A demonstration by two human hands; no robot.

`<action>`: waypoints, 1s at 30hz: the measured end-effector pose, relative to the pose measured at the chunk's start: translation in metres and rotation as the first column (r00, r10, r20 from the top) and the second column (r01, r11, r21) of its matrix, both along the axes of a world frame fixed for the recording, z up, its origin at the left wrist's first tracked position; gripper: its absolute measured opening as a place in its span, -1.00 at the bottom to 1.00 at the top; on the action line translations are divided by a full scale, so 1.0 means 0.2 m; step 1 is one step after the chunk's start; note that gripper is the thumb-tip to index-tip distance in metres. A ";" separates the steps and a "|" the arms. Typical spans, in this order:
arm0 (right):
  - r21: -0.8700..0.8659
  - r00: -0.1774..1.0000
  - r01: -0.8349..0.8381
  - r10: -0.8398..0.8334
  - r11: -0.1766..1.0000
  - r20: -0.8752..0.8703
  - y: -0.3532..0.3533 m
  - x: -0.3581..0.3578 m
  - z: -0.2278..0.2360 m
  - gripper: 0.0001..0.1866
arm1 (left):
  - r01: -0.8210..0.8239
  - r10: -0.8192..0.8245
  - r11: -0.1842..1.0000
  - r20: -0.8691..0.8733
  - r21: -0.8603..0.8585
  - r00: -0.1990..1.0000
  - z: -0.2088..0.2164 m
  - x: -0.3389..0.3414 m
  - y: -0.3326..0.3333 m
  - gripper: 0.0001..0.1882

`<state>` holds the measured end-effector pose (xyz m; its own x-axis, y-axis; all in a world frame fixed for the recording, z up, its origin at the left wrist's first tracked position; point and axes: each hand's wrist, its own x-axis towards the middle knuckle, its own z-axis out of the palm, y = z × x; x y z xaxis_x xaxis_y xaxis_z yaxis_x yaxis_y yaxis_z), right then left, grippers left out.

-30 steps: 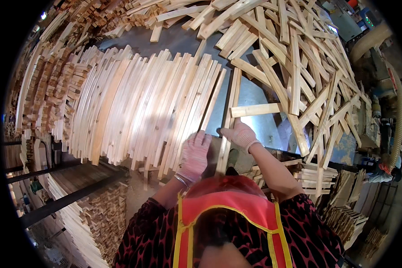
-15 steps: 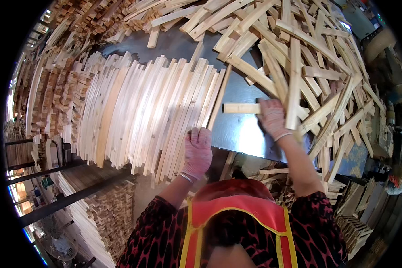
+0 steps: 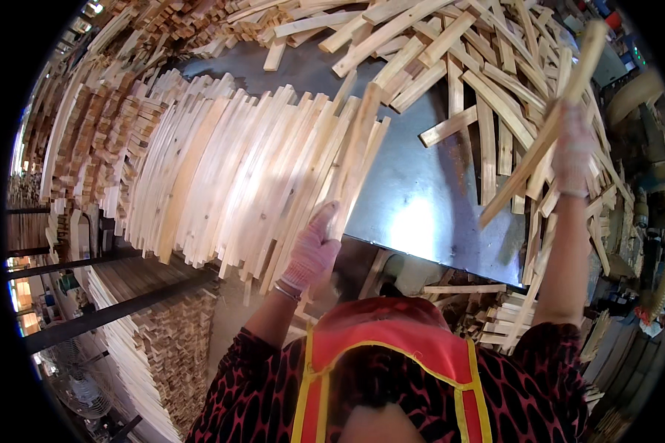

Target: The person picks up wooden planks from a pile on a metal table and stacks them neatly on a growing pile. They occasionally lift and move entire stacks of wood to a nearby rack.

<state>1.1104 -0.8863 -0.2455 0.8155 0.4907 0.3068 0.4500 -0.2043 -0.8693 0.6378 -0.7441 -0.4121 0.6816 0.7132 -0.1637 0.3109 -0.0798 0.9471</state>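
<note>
My left hand (image 3: pixel 310 255), in a pale pink knit glove, is closed around the near end of a wooden strip (image 3: pixel 360 136). That strip stands tilted over the right edge of a row of pale strips (image 3: pixel 236 170) laid side by side. Over at the right, my right hand (image 3: pixel 573 151), gloved too and blurred by motion, grips another wooden strip (image 3: pixel 524 173), which slants from upper right to lower left above a loose heap of strips (image 3: pixel 488 88).
Between row and heap shows the shiny metal tabletop (image 3: pixel 414 199). Stacked strips (image 3: pixel 89 148) rise at the far left, and a lower stack (image 3: pixel 181 340) stands beside a dark metal bar (image 3: pixel 118 314). A fan (image 3: pixel 85 391) is at lower left.
My right hand has moved right and away from me, and a long strip is now raised in it. The left hand has shifted slightly left, its strip now lifted over the row's edge.
</note>
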 end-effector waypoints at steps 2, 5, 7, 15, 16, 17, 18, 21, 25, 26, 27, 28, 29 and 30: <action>0.130 0.927 -0.158 0.192 0.979 -0.321 0.02 -0.27 -0.31 -0.61 | -0.126 0.171 0.947 0.132 -0.295 0.976 -0.07 -0.04 0.06 -0.28; -0.051 0.841 -0.186 0.132 0.981 -0.525 0.08 -0.70 -0.87 -0.77 | -0.024 0.171 0.828 0.212 -0.560 0.962 -0.09 -0.10 0.22 -0.22; -0.671 0.853 -0.090 0.405 0.736 0.330 0.15 -0.88 -1.20 -0.81 | -0.035 0.165 0.802 0.165 -0.596 0.972 -0.03 -0.09 0.24 -0.22; -0.386 0.643 -0.764 0.561 0.517 -0.521 0.28 -1.44 -1.13 -0.46 | 0.032 0.133 0.837 0.260 -0.546 0.956 0.05 -0.08 0.18 -0.24; -0.248 0.544 -0.759 0.377 0.602 -0.749 0.24 -1.53 -1.04 -0.39 | 0.049 0.185 0.788 0.312 -0.614 0.932 0.06 -0.06 0.13 -0.23; -0.128 0.379 -0.703 0.217 0.699 -0.900 0.19 -1.59 -0.94 -0.35 | 0.062 0.243 0.731 0.345 -0.680 0.907 0.06 -0.02 0.08 -0.23; -0.183 0.577 -0.691 0.381 0.699 -0.722 0.17 -1.51 -0.91 -0.36 | 0.081 0.188 0.803 0.380 -0.591 0.906 0.07 0.02 0.03 -0.23; -0.314 0.759 -0.582 0.640 0.750 0.122 0.17 -1.25 -0.87 -0.39 | 0.120 0.005 0.960 0.444 -0.254 0.896 0.06 0.21 -0.06 -0.22; -0.042 0.962 -0.091 0.099 0.995 0.255 0.47 -0.47 -0.24 -0.38 | 0.146 -0.146 0.908 -0.029 0.392 0.989 -0.07 0.27 -0.10 -0.14; 0.002 0.961 0.064 -0.062 0.998 0.270 0.50 -0.25 -0.11 -0.38 | 0.236 -0.139 0.840 -0.227 0.488 0.964 -0.05 0.33 -0.13 -0.13; -0.046 0.910 0.206 -0.174 0.977 0.375 0.51 -0.06 -0.12 -0.33 | 0.341 -0.098 0.760 -0.422 0.553 0.901 -0.03 0.38 -0.15 -0.11; -0.082 0.838 0.337 -0.260 0.938 0.479 0.52 0.04 -0.16 -0.29 | 0.353 -0.027 0.680 -0.459 0.643 0.888 -0.10 0.40 -0.18 -0.06; -0.139 0.851 0.259 -0.158 0.956 0.501 0.58 -0.04 -0.22 -0.36 | 0.383 0.017 0.653 -0.518 0.654 0.855 -0.11 0.38 -0.18 -0.08; -0.196 0.853 0.181 -0.055 0.964 0.519 0.61 -0.18 -0.31 -0.42 | 0.416 0.059 0.626 -0.573 0.659 0.817 -0.12 0.36 -0.19 -0.10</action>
<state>1.0745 -0.7650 -0.3071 0.6343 0.5083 0.5825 0.7724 -0.4489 -0.4494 0.7104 -0.7813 -0.4367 0.7890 0.6144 -0.0004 0.5979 -0.7676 0.2309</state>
